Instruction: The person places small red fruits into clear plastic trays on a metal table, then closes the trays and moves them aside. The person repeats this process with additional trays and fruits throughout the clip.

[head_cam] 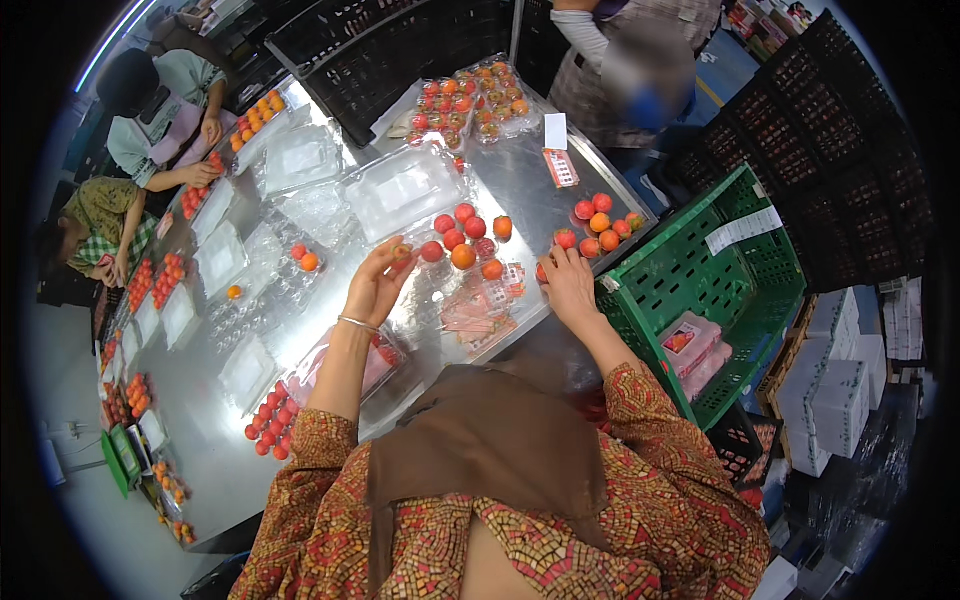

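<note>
My left hand (379, 283) is raised above the steel table, its fingertips around a small tomato (403, 257) with the stem side up. Close to the table's right edge, my right hand (571, 285) has its fingers curled over a red tomato (541, 273), which is mostly covered. Another red tomato (565, 238) sits just beyond those knuckles. Between the hands lies a cluster of red and orange tomatoes, among them an orange one (463, 256), partly on a clear plastic tray (431, 279). Printed labels (474, 319) are spread in front of it.
A green crate (637, 315) holding pink packs (686, 345) stands at the right. Stacked clear trays (405, 187) and filled tomato packs (442, 109) lie farther back. Loose tomatoes (600, 222) rest at the right corner. Co-workers (169, 112) stand along the left side; another person (577, 75) is behind.
</note>
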{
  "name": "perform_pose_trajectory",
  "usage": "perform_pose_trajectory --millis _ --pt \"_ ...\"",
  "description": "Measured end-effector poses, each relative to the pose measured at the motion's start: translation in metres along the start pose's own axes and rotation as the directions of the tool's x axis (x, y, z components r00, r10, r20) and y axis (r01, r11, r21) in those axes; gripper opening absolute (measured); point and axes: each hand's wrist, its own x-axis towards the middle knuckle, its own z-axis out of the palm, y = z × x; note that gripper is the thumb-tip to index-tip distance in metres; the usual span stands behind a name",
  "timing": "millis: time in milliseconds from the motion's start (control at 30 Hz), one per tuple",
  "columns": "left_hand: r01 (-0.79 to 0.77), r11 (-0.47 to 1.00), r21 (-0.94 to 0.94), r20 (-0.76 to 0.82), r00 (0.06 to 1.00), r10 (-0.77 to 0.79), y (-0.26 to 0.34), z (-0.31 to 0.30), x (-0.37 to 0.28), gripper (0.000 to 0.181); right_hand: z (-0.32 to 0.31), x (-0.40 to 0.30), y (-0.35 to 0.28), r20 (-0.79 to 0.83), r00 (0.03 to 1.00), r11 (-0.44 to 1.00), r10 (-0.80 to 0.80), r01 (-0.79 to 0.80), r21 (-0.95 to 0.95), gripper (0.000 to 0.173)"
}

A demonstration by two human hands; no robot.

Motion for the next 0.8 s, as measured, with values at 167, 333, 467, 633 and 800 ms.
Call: perform_pose_trajectory --millis 167,333,467,633,800 --pt "-0.037 0.866 0.498 -0.016 0.999 0.052 -0.01 0.001 -0.011 0.037 0.005 0.013 -0.004 -0.136 0.984 0.965 0.113 -0.077 0.249 0.028" --pt "-0.093 0.888 0.45 0.011 0.995 0.098 -0.022 0.012 -0.007 0.031 0.009 0.049 -0.024 -0.023 0.978 0.621 0.209 -0.115 0.776 0.028" --pt "-0.161 0.792 0.588 0.041 0.985 0.17 -0.024 0.026 0.0 0.034 0.004 0.066 -0.045 -0.198 0.979 0.77 0.046 0.091 0.631 0.028" --pt "-0.392 0.216 0.894 0.294 0.878 0.378 -0.041 0.025 0.006 0.032 0.011 0.065 -0.055 -0.141 0.983 0.913 -0.12 0.165 0.374 0.034" --pt "-0.339 0.033 0.94 0.288 0.843 0.454 -0.061 0.029 -0.005 0.026 0.004 0.056 -0.011 -0.092 0.986 0.985 0.141 -0.131 0.109 0.037"
